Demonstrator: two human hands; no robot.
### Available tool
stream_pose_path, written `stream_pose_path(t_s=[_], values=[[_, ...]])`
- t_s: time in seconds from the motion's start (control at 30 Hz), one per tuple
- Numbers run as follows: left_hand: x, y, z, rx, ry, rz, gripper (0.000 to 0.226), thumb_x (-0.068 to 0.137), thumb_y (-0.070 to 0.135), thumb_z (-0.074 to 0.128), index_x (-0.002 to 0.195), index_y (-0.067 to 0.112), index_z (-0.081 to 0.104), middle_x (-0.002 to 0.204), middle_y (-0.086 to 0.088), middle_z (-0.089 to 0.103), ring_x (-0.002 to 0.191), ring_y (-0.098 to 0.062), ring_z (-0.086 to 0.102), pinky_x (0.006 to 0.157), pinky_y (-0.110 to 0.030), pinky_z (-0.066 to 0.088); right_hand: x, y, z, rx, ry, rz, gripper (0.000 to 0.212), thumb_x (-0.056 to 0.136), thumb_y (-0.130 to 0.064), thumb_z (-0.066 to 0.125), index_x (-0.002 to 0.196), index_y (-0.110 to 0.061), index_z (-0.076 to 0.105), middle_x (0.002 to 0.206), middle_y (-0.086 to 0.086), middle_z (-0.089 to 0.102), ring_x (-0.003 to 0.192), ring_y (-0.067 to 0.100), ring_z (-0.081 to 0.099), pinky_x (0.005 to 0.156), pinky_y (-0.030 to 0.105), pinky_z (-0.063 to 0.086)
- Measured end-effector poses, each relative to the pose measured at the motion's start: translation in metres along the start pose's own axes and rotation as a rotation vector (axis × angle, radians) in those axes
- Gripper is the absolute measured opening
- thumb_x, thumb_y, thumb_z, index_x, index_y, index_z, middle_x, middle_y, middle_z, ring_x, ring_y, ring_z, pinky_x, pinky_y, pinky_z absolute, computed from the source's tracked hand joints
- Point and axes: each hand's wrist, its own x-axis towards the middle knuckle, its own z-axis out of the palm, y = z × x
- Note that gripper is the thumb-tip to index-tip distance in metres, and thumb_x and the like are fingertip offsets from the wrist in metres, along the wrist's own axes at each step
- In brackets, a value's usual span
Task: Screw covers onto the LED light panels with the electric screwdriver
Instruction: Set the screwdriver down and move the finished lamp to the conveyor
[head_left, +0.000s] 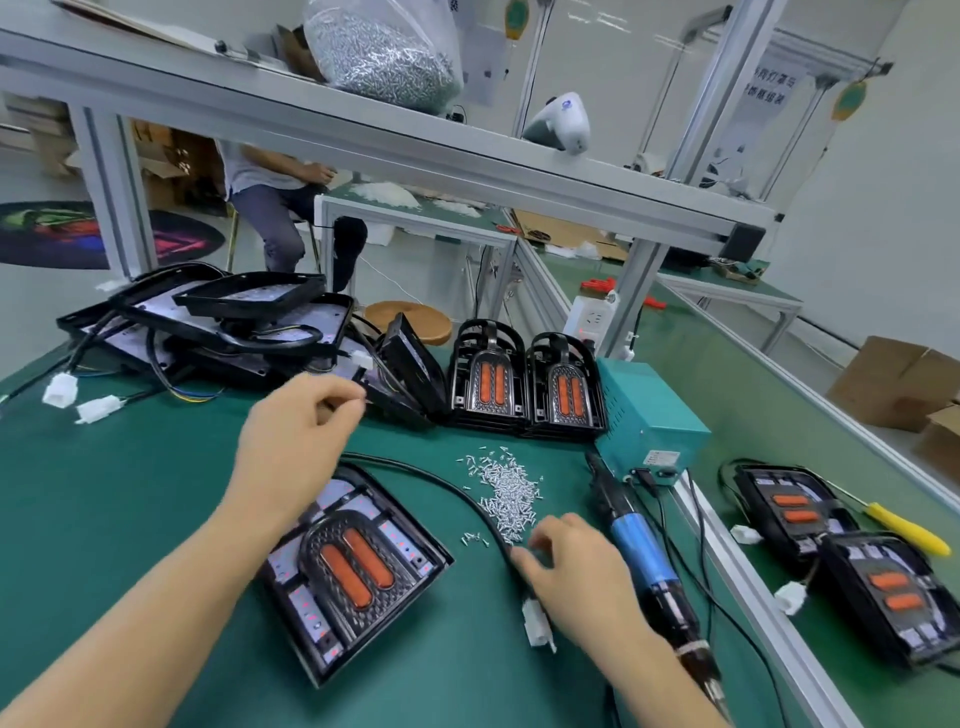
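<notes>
Worktop (156, 519): green mat, carrying the panels, screws and tools.
Panel in work: LED light panel (358, 566) lies flat near the front edge, tilted, with a cover (350, 564) with two orange lenses seated on it.
Left hand (296, 441): raised above the far end of that panel, fingers (343, 402) curled with tips drawn together as if pinching; whether they hold a screw cannot be told.
Right hand (576, 577): low over the worktop between the panel and the electric screwdriver (644, 561), fingers loosely bent and reaching toward the screw pile (506, 491); blurred, nothing seen in its grip.
Screwdriver: lies on the worktop just right of the right hand, blue body, untouched.
Cable: black cable (467, 499) curves from the panel past the screws to a white connector (537, 623) beside the right hand.
Spare covers: two stacks (524, 389) stand upright behind the screws.
Unfinished panels: heap of black housings (218, 322) at far left.
Power supply: teal box (644, 410) right of the stacks.
Finished panels: two (841, 551) lie at far right, beside a yellow-handled screwdriver (906, 527).
</notes>
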Motion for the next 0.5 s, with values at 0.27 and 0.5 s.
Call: stream_pose_path(t_s=[0.27,0.5], values=[[-0.078,-0.059,-0.036,0.061,0.047,-0.451,0.045,0.087,0.024,0.065,0.127,0.01,0.049,0.13,-0.008,0.054,0.121,-0.026,0.046,0.099,-0.042,0.036,0.003,-0.018,0.015,0.019,-0.014,0.069,0.017,0.096,-0.034,0.05,0.083,-0.022,0.048,0.097,-0.001,0.057,0.093,0.024,0.058,0.069,0.03,0.036],[-0.112,-0.056,-0.034,0.228,-0.065,-0.528,0.068,0.087,0.049,0.056,0.14,0.012,0.037,0.137,-0.001,0.051,0.132,-0.024,0.036,0.108,-0.043,0.02,0.0,-0.031,0.004,0.574,0.168,-0.036,0.015,0.096,-0.019,0.055,0.082,-0.019,0.049,0.058,-0.005,0.048,0.055,0.012,0.036,0.055,0.024,0.032]])
